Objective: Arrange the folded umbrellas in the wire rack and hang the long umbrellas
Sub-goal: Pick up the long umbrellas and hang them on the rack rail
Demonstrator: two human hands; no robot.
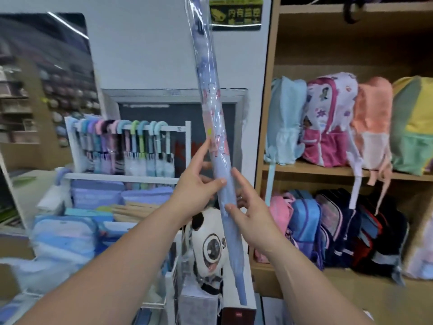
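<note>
A long pale-blue umbrella (212, 95) in a clear plastic sleeve stands nearly upright in front of me, its tip near the bottom centre and its top cut off by the frame's upper edge. My left hand (199, 184) grips its lower shaft from the left, thumb across the front. From the right, my right hand (250, 214) holds the shaft slightly lower. Behind and to the left, a white rack (187, 146) carries a row of long umbrellas (131, 146) hung by pastel hooked handles.
Blue and purple pouches (98, 195) lie stacked below the rack at left. A panda plush (208, 245) sits just under my hands. Wooden shelves (328, 171) with backpacks fill the right side. A mirror (44, 90) leans at the far left.
</note>
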